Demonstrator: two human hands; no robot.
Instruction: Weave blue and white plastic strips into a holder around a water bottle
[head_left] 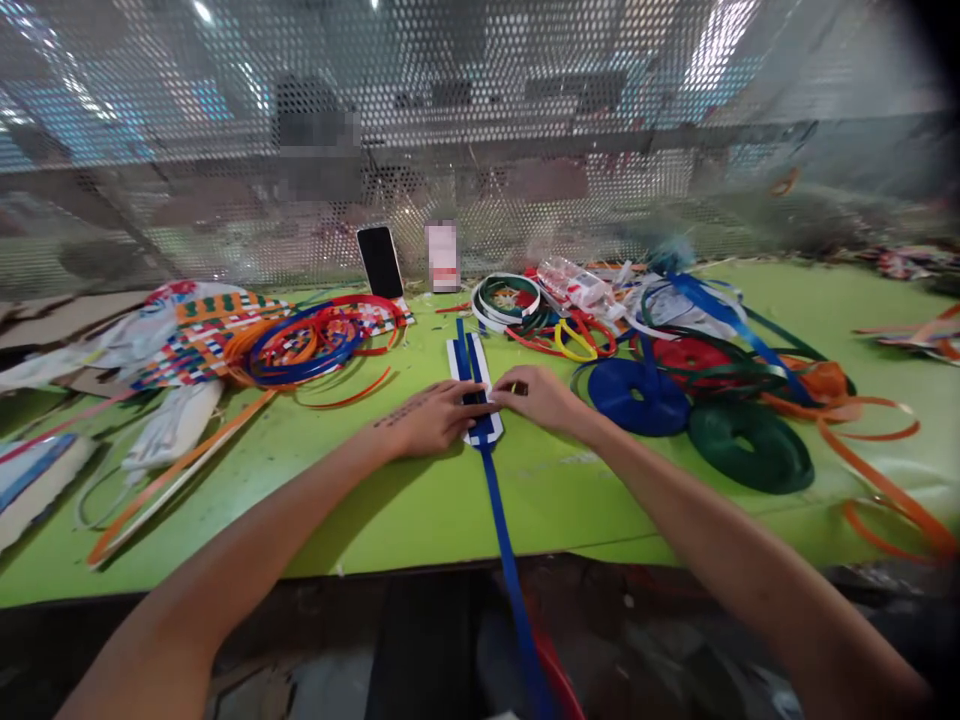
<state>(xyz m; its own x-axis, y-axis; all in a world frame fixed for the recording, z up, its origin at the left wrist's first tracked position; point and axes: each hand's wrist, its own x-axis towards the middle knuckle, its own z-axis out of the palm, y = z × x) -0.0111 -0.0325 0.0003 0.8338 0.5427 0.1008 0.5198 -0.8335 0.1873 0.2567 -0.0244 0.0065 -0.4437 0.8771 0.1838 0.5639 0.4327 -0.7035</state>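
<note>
A narrow woven piece of white and blue strips lies flat on the green table, running away from me. My left hand rests on its near end with fingers stretched flat across the strips. My right hand meets it from the other side, fingers curled and pinching at the weave. A long blue strip trails from the piece towards me and over the table's front edge.
Blue and green strip rolls lie right of my hands, with a red roll and orange strips. Coiled strips and a woven mat lie left. A phone leans against the perforated screen.
</note>
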